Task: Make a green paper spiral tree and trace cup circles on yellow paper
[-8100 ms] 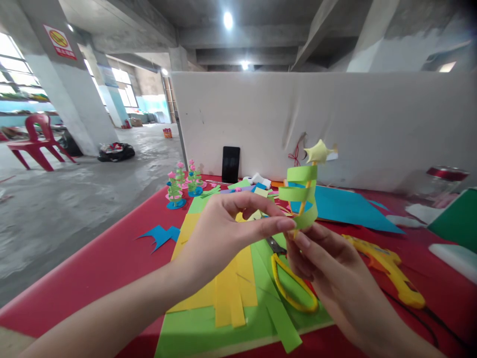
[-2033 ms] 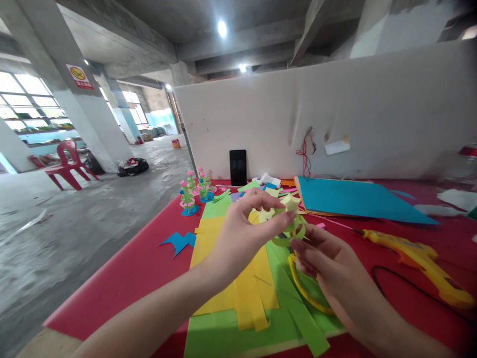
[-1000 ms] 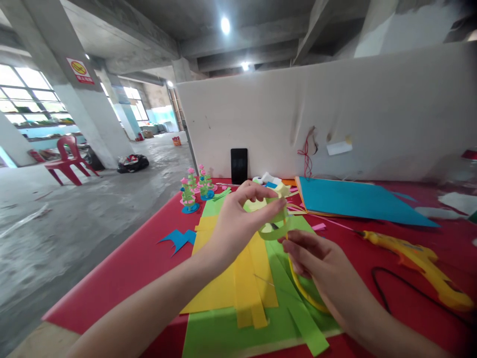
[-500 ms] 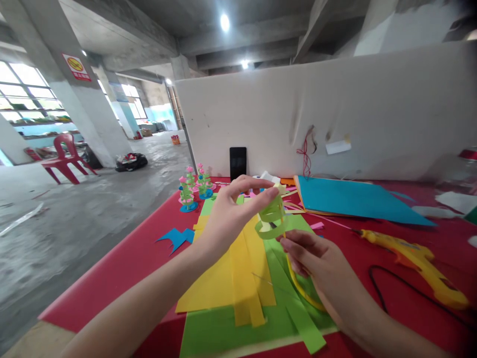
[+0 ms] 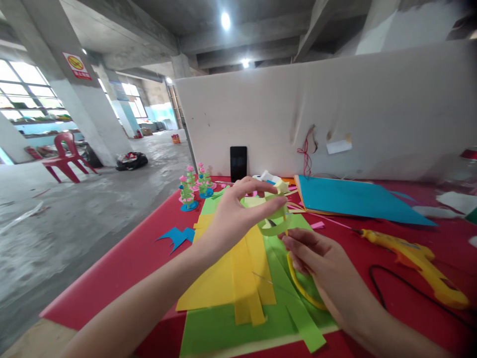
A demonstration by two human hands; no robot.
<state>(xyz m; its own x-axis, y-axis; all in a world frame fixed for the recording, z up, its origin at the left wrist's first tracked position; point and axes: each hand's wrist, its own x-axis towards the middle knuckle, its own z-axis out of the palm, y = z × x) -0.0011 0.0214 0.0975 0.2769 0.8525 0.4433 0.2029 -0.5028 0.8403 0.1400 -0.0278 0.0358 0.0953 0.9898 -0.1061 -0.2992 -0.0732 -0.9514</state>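
Observation:
My left hand [image 5: 253, 201] is closed, thumb and fingers pinching the top of a light-green curled paper piece [image 5: 278, 228] just under a pale-yellow paper star [image 5: 282, 187]. The green paper hangs in loops above the table. Below it, my right hand [image 5: 307, 248] is also closed, its fingertips pinching a thin yellow strip [image 5: 286, 226] at the lower side of the loops. A curved yellow band [image 5: 298, 284] shows beneath the right palm; I cannot tell whether it joins the strip. Green paper sheets [image 5: 223, 330] and yellow sheets [image 5: 208, 281] lie below both hands.
A yellow glue gun [image 5: 413, 263] with a black cord lies at right. Blue sheets [image 5: 357, 199] lie behind it. Small paper trees [image 5: 187, 196] and blue scraps [image 5: 175, 238] sit at left. A phone [image 5: 238, 164] leans on the white panel [image 5: 261, 119].
My left hand has shifted slightly right with the green paper piece and star, which has turned or tilted a little. The right hand stays nearly in place.

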